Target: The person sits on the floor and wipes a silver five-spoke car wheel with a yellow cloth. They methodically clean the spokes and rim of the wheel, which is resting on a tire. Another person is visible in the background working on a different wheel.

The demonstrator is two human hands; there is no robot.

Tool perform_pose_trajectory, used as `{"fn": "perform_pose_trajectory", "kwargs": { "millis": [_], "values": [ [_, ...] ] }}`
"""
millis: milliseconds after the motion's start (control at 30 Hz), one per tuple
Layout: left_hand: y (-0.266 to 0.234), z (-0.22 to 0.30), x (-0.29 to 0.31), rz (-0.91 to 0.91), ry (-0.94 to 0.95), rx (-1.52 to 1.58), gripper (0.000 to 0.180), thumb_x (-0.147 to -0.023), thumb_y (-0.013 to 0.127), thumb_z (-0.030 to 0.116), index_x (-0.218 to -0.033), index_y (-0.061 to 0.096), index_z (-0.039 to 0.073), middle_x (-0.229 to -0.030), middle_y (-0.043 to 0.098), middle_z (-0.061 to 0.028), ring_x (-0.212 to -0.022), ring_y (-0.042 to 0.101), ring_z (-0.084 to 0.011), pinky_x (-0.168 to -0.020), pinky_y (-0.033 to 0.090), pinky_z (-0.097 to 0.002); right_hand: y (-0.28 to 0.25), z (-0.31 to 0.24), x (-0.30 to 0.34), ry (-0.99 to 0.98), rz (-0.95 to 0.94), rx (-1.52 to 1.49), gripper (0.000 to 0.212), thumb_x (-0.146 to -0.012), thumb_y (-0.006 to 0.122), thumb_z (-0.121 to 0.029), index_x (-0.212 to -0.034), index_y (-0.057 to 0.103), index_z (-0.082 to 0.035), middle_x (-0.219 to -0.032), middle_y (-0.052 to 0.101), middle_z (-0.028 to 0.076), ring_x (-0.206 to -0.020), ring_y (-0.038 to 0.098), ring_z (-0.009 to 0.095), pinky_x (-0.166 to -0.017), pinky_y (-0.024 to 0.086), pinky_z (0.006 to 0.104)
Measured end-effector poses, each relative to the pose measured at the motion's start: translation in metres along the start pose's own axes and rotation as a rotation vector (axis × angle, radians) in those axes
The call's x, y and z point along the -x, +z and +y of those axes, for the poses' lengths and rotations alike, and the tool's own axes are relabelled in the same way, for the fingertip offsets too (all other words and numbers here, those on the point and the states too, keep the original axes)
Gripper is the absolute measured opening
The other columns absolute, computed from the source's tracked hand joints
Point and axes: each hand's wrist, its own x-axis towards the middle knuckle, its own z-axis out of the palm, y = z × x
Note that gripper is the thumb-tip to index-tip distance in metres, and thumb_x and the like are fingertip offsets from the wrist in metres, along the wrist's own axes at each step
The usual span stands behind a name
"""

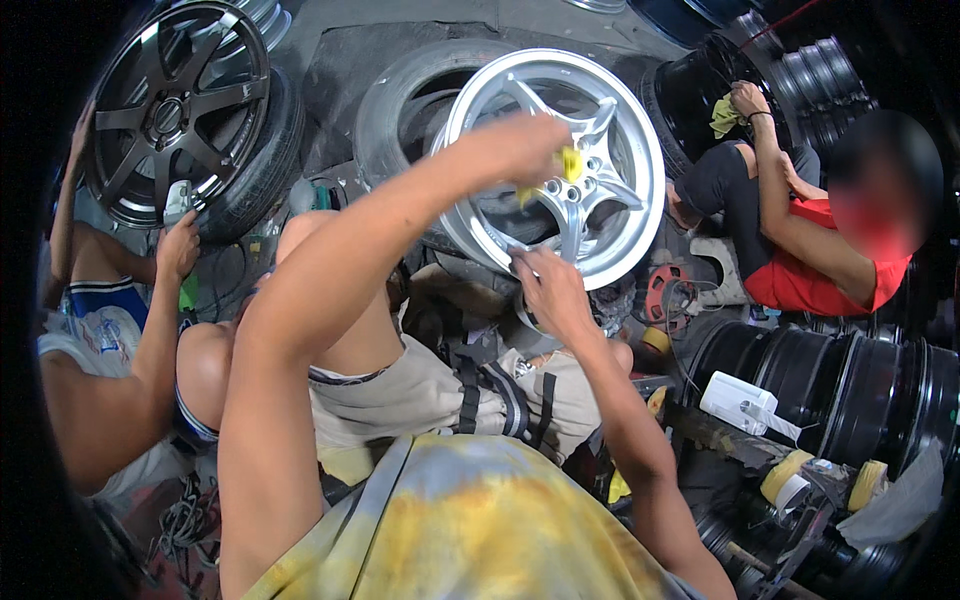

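A silver alloy wheel rim [652,180] with star-like spokes leans over an old black tyre [385,110] in front of me. My left hand [525,150] reaches across to the rim's hub area, closed on a folded yellow sheet [571,164]. The hand is slightly blurred, and whether the sheet is paper or cloth I cannot tell. At the rim's near edge my right hand [552,288] grips the lip, its dark-stained fingertips curled over the metal. Part of the rim's left side is hidden behind my left forearm.
To the left a person holds a dark spoked wheel [165,115] and a white hand tool [178,200]. On the right, a person in a red shirt [825,262] wipes a black wheel with a yellow piece [725,116]. Black rims [845,385] and yellow rolls [786,474] lie lower right.
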Motion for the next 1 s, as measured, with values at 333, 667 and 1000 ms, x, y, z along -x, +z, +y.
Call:
{"fn": "perform_pose_trajectory", "kwargs": {
  "millis": [333, 667, 1000],
  "values": [
    [0.143, 0.059, 0.055, -0.274, 0.255, -0.323, 0.026, -0.08, 0.07, 0.01, -0.102, 0.069, -0.004, -0.104, 0.064, -0.0232, -0.089, 0.07, -0.034, -0.071, 0.06, -0.0404, -0.101, 0.11, 0.016, -0.029, -0.18, 0.728, 0.019, -0.09, 0.06, -0.015, -0.098, 0.073, -0.004, -0.11, 0.07, 0.014, -0.074, 0.072, 0.034, -0.065, 0.059, 0.0419],
    [0.09, 0.072, 0.018, -0.53, 0.237, -0.064, 0.027, -0.075, 0.07, 0.012, -0.097, 0.073, -0.004, -0.095, 0.073, -0.026, -0.09, 0.073, -0.0395, -0.075, 0.058, -0.047, -0.112, 0.154, -0.014, -0.117, -0.13, 0.74, 0.019, -0.089, 0.06, -0.013, -0.097, 0.073, -0.003, -0.111, 0.072, 0.008, -0.07, 0.073, 0.03, -0.062, 0.059, 0.0406],
    [-0.031, -0.004, 0.004, 0.169, 0.049, -0.056, 0.035, -0.087, 0.057, 0.01, -0.118, 0.071, 0.002, -0.103, 0.072, -0.0257, -0.096, 0.071, -0.0379, -0.089, 0.056, -0.0455, -0.102, 0.168, -0.034, -0.147, -0.414, 0.984, 0.018, -0.09, 0.063, -0.021, -0.091, 0.073, -0.007, -0.092, 0.074, 0.012, -0.062, 0.071, 0.03, -0.057, 0.058, 0.039]
  ]
}}
